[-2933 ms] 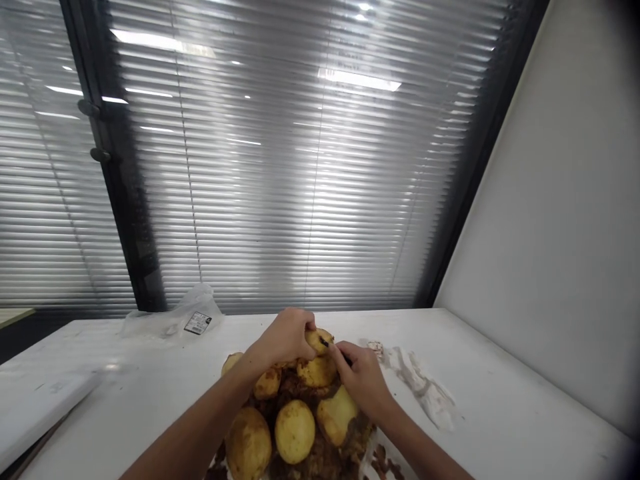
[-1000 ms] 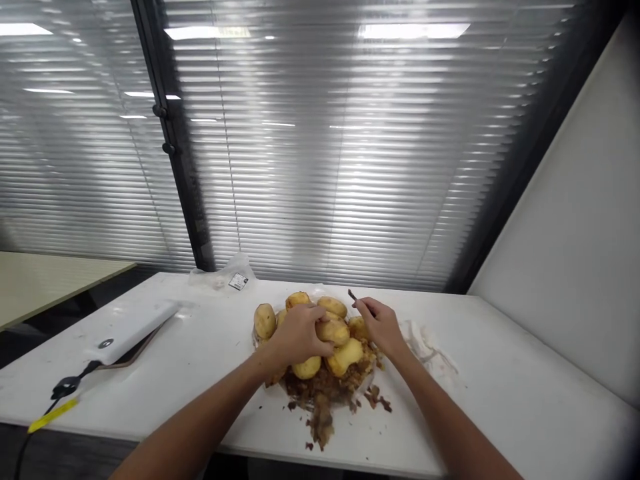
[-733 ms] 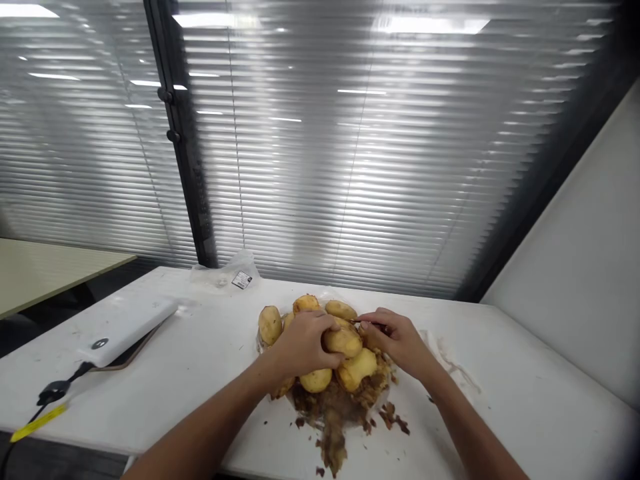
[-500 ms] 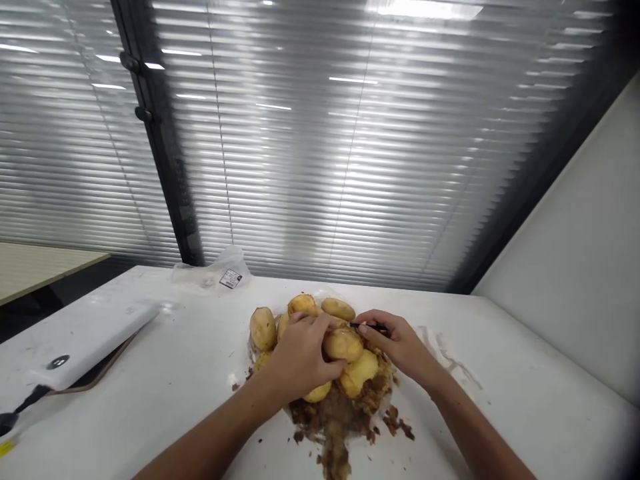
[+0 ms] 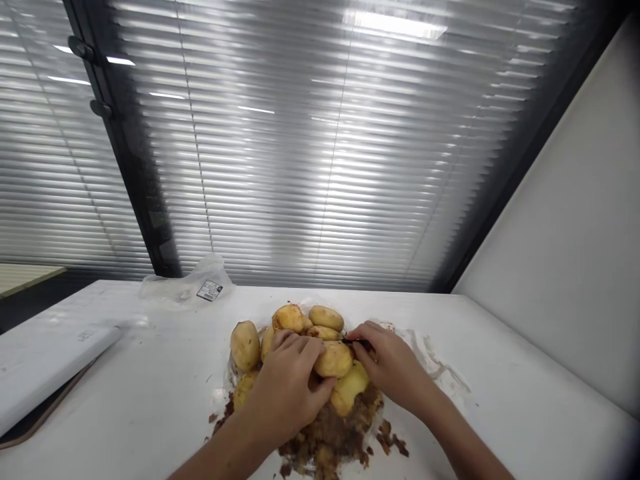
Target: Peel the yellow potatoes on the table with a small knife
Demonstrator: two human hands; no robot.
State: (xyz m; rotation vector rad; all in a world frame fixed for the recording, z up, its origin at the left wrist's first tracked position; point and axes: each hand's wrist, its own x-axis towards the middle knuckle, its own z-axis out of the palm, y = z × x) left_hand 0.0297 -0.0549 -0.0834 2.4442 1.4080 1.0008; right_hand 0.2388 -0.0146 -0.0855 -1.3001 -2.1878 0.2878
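Note:
In the head view, my left hand [image 5: 293, 383] is closed round a peeled potato [image 5: 334, 360] over the pile. My right hand [image 5: 387, 360] pinches a thin black-handled tool [image 5: 359, 342], its tip against the potato's upper right side. Several pale yellow potatoes lie behind and around the hands, among them one at the left [image 5: 245, 345], one at the back [image 5: 326, 317] and a cut one [image 5: 350, 389] just below the held potato. Brown peelings [image 5: 330, 427] are heaped in front, on clear plastic.
A clear plastic bag with a label [image 5: 209, 290] lies at the table's back left. A white box-like object [image 5: 55, 373] is at the left edge. Crumpled clear plastic [image 5: 440, 367] lies right of my right hand. Blinds [image 5: 300, 167] stand behind the white table [image 5: 165, 400].
The view has shifted, so the pile appears further left and a little lower. My hands keep the potato and the tool, and the tool's tip is at nearly the same place.

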